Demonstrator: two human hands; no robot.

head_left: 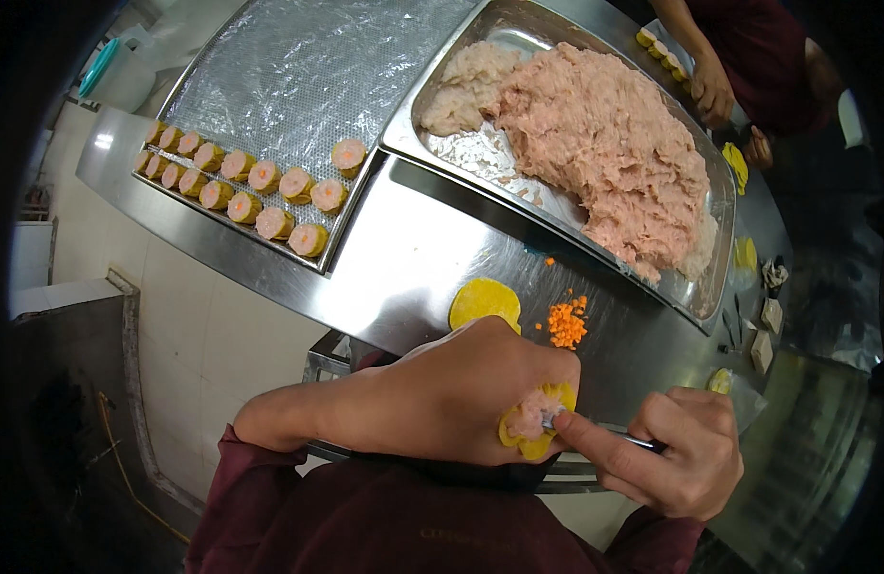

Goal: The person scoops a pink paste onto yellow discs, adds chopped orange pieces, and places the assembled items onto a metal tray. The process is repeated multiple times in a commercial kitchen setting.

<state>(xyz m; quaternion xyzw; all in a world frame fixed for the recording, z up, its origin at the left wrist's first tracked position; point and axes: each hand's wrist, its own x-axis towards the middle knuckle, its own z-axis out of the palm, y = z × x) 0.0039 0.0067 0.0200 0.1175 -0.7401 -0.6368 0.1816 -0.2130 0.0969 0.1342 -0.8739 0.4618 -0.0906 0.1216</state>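
Note:
My left hand [442, 387] is closed around a yellow dumpling wrapper [525, 448], its ruffled edge showing between thumb and fingers. Pink minced meat [530, 411] fills the wrapper's middle. In my right hand [676, 450] is a thin metal spreader [636, 440], its tip pressed against the filling and my forefinger stretched along it. Beyond my left hand lie round yellow wrappers [482, 298] on the steel table. Next to them is a little heap of diced carrot [567, 323].
A large steel pan [396, 129] of pink minced meat [605, 153] stands at the back. At left, a plastic-covered tray [289, 77] bears several open-topped dumplings [265, 177]. A co-worker's hand [713, 91] is at the far right. A lidded tub [119, 77] stands far left.

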